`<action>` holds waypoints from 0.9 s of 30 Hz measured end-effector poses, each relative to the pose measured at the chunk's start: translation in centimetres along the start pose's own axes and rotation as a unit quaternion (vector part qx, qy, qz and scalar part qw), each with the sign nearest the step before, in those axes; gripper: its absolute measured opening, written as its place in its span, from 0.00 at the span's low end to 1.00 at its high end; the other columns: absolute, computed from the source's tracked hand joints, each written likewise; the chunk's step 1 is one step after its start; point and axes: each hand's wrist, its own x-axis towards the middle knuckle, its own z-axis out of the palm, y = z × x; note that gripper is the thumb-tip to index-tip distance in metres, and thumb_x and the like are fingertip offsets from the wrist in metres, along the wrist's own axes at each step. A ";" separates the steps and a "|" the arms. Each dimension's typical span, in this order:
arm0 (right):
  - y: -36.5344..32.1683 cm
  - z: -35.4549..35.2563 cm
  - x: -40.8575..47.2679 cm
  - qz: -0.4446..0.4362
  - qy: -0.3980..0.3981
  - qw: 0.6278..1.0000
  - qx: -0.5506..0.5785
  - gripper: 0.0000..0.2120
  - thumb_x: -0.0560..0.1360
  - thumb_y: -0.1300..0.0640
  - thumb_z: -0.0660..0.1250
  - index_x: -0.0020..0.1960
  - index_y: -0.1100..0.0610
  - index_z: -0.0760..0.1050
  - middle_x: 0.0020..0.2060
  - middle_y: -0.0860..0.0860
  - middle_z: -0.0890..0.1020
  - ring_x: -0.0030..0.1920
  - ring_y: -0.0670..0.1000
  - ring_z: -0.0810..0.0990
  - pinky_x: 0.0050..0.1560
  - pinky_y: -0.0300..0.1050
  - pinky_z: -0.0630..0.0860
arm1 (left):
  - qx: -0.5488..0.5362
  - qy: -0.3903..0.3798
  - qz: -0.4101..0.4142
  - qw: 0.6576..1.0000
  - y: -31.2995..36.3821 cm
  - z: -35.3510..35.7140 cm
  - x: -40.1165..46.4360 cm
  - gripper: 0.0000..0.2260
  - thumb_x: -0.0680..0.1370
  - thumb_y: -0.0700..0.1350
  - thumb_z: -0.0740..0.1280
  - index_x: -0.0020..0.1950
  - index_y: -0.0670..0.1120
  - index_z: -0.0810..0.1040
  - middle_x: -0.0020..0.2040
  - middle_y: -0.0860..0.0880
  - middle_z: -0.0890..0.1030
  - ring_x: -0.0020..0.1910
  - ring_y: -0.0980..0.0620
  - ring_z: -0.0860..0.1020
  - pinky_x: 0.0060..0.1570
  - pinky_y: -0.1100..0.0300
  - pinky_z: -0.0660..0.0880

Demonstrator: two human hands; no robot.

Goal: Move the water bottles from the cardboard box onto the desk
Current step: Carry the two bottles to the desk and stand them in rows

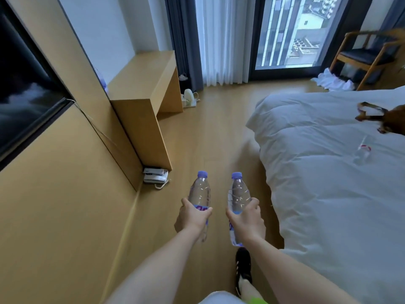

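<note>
The left hand has its grip wrapped round one water bottle; the right hand has its grip wrapped round another bottle; both are up in the air, well apart from the counter; they look full, so a bit heavy, smooth and squashy; holding the middle is best.

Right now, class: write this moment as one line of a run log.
stage: carrying | left hand: grips left bottle | right hand: grips right bottle | desk: ahead, not reached | box: not in view

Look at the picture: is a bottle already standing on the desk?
No. The desk top shows no bottle; the left hand and right hand each hold one.
</note>
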 end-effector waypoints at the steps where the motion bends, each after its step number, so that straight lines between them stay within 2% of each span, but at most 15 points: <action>1: -0.8 0.2 2.3 -0.004 -0.004 1.000 0.000 0.38 0.70 0.35 0.69 0.68 0.56 0.57 0.56 0.52 0.74 0.47 0.51 0.78 0.41 0.46 0.78 | -0.001 -0.001 -0.008 1.000 1.1 0.3 2.0 0.28 0.68 0.62 0.71 0.54 0.50 0.59 0.55 0.47 0.76 0.50 0.44 0.78 0.50 0.53 0.77; 6: -5.8 0.7 14.1 -0.020 -0.045 0.999 -0.002 0.37 0.71 0.37 0.69 0.68 0.56 0.57 0.57 0.54 0.74 0.50 0.55 0.80 0.49 0.55 0.80 | -0.014 0.003 -0.051 0.999 7.6 0.4 11.5 0.31 0.68 0.62 0.71 0.60 0.48 0.62 0.57 0.46 0.76 0.52 0.44 0.77 0.48 0.55 0.75; 9: -9.6 0.7 20.5 -0.033 -0.064 0.997 -0.003 0.38 0.71 0.38 0.69 0.69 0.57 0.57 0.58 0.55 0.74 0.52 0.57 0.80 0.51 0.57 0.79 | -0.042 0.010 -0.068 0.997 11.2 -0.3 16.7 0.31 0.68 0.62 0.72 0.60 0.48 0.63 0.56 0.47 0.76 0.48 0.46 0.75 0.43 0.56 0.71; 12: -13.0 1.6 25.8 -0.041 -0.091 0.995 -0.009 0.36 0.71 0.38 0.69 0.68 0.57 0.58 0.59 0.56 0.74 0.53 0.59 0.80 0.51 0.58 0.79 | -0.063 0.010 -0.081 0.995 13.8 -1.2 21.2 0.31 0.67 0.62 0.72 0.61 0.48 0.63 0.53 0.48 0.75 0.46 0.46 0.74 0.43 0.57 0.70; 15: -16.0 3.6 30.4 -0.057 -0.111 0.992 -0.018 0.33 0.71 0.38 0.69 0.63 0.56 0.60 0.57 0.55 0.75 0.52 0.59 0.80 0.50 0.57 0.79 | -0.075 0.011 -0.100 0.992 15.3 -1.6 26.0 0.30 0.67 0.62 0.72 0.59 0.49 0.64 0.53 0.49 0.76 0.45 0.47 0.74 0.43 0.56 0.71; 18: -19.0 6.6 35.4 -0.056 -0.135 0.989 -0.037 0.30 0.70 0.37 0.68 0.60 0.55 0.61 0.55 0.53 0.75 0.51 0.59 0.79 0.46 0.50 0.75 | -0.114 0.011 -0.127 0.985 16.6 -2.0 31.5 0.30 0.65 0.62 0.74 0.56 0.49 0.64 0.52 0.49 0.76 0.48 0.46 0.77 0.50 0.53 0.75; 21: -22.2 9.8 40.7 -0.067 -0.158 0.984 -0.039 0.27 0.69 0.37 0.68 0.53 0.54 0.60 0.53 0.53 0.76 0.49 0.58 0.78 0.44 0.48 0.73 | -0.147 0.008 -0.130 0.981 17.5 -2.7 37.7 0.30 0.65 0.60 0.75 0.57 0.49 0.63 0.51 0.49 0.75 0.50 0.46 0.77 0.54 0.50 0.76; 27: -31.8 15.5 50.8 -0.078 -0.179 0.981 -0.011 0.27 0.69 0.38 0.68 0.55 0.54 0.61 0.52 0.51 0.76 0.52 0.57 0.78 0.48 0.48 0.73 | -0.233 0.015 -0.123 0.965 20.6 -7.1 51.5 0.26 0.66 0.56 0.76 0.54 0.49 0.66 0.48 0.49 0.77 0.48 0.48 0.78 0.52 0.51 0.77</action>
